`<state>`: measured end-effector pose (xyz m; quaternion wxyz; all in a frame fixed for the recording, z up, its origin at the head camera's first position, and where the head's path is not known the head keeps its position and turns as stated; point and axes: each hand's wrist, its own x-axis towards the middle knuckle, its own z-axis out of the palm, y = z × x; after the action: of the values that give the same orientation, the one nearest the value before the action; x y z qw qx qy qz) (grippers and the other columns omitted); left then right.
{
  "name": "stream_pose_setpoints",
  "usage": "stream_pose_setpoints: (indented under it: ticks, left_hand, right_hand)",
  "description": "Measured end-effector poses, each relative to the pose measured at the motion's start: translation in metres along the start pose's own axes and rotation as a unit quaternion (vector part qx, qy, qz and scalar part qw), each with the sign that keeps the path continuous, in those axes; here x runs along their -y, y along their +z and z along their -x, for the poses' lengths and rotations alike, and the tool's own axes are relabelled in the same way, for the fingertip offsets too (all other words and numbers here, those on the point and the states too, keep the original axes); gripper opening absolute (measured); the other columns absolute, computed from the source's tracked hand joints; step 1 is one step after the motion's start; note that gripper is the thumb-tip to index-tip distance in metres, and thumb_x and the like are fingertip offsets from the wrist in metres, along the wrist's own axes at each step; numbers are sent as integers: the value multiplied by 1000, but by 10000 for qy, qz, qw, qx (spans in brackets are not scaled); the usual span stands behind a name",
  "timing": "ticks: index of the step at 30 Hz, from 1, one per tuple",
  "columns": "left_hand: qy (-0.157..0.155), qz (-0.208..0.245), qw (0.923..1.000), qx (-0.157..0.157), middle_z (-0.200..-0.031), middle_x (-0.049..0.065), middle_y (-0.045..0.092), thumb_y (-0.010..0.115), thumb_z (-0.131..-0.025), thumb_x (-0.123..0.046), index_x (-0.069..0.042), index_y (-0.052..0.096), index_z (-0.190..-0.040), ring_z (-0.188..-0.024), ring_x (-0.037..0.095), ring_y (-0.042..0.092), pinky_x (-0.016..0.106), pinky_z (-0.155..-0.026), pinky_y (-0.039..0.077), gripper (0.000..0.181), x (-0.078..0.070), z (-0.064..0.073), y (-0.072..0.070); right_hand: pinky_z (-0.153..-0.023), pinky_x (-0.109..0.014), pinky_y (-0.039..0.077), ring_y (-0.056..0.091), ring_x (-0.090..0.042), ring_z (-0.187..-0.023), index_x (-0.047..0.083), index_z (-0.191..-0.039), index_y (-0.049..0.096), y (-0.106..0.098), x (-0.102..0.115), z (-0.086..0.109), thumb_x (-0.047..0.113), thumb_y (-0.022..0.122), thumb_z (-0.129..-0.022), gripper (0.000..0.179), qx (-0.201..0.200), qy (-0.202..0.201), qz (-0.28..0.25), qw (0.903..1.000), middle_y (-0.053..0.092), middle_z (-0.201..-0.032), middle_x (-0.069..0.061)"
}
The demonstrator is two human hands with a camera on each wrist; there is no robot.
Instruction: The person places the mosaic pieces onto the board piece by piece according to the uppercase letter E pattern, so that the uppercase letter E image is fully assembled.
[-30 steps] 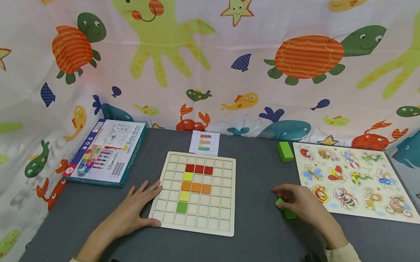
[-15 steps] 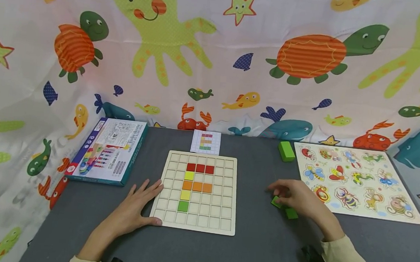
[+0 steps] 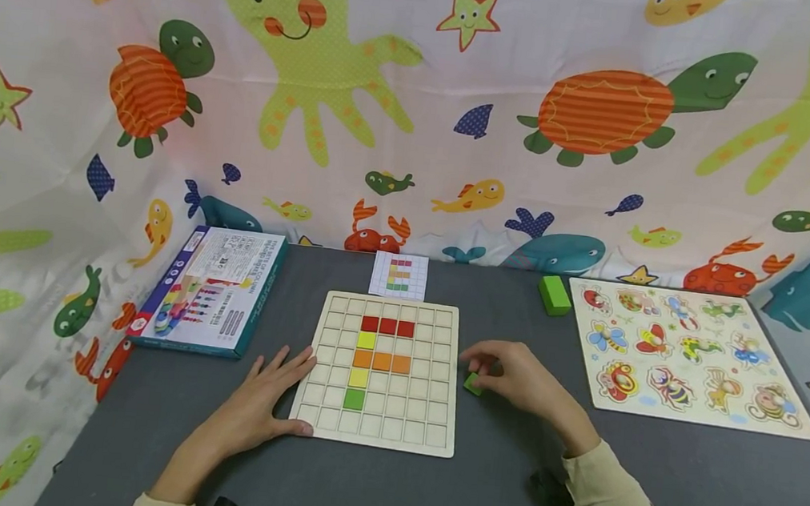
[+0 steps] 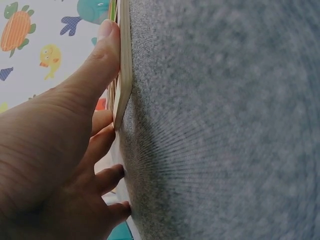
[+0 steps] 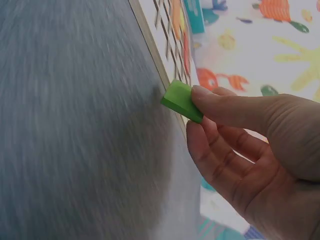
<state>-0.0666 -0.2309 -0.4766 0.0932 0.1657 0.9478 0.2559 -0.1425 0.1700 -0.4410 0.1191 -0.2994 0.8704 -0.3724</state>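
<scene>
My right hand (image 3: 518, 378) pinches a small green square tile (image 3: 472, 383) between thumb and fingers, just right of the wooden grid board (image 3: 417, 411). In the right wrist view the green tile (image 5: 179, 99) sticks out past the fingertips, overlapping the board's edge. My left hand (image 3: 255, 410) lies with fingers spread at the board's left side, its thumb on the near left corner. On the board are a row of red tiles (image 3: 387, 327), a yellow tile (image 3: 366, 340), a row of orange tiles (image 3: 382, 361), another yellow tile (image 3: 359, 377) and a green tile (image 3: 354, 399).
Behind the board lies a pattern card (image 3: 412, 290) with coloured squares. A green block (image 3: 555, 296) stands at the back right, beside an insect picture board (image 3: 700, 355). At left is a flat box (image 3: 217, 293). A printed cloth (image 3: 419, 93) hangs behind the table.
My right hand has lifted one green tile from beside another and carried it left toward the board. The other loose tile is now out of sight near my forearm. My left hand stays put.
</scene>
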Motion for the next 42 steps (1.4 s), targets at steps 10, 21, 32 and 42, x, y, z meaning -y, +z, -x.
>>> stream_pose_setpoints:
  ticks: [10,21,32,42]
  left_hand:
    - [-7,3,10000,9,-160,3,26,78,-69,-57,-15,35,-154,-147,42,14,67,-113,5,104,1,0,1]
    - [-11,-3,10000,-8,-160,2,26,77,-71,-58,-15,34,-154,-147,41,14,67,-113,5,103,0,2,1]
    - [9,-3,10000,-17,-160,3,27,79,-71,-55,-15,35,-153,-147,41,14,68,-113,6,102,-1,1,0]
    - [6,4,10000,-24,-160,3,27,80,-70,-54,-14,35,-154,-147,42,15,68,-113,6,102,0,0,0]
  right_hand:
    - [-69,-26,52,56,-9,-79,4,-113,71,30,23,-29,3,75,-85,28,8,-393,-362,9986,66,-88,0]
    - [-73,-26,53,58,-11,-81,3,-112,71,66,57,-57,2,76,-84,28,482,-678,-745,9937,68,-91,-3]
    - [-71,-18,51,56,-5,-76,8,-106,72,87,66,-69,5,77,-84,23,841,-584,-396,9940,64,-84,4]
    - [-71,-17,49,55,-3,-75,9,-105,73,92,71,-67,5,74,-87,19,710,-741,335,9942,67,-87,3]
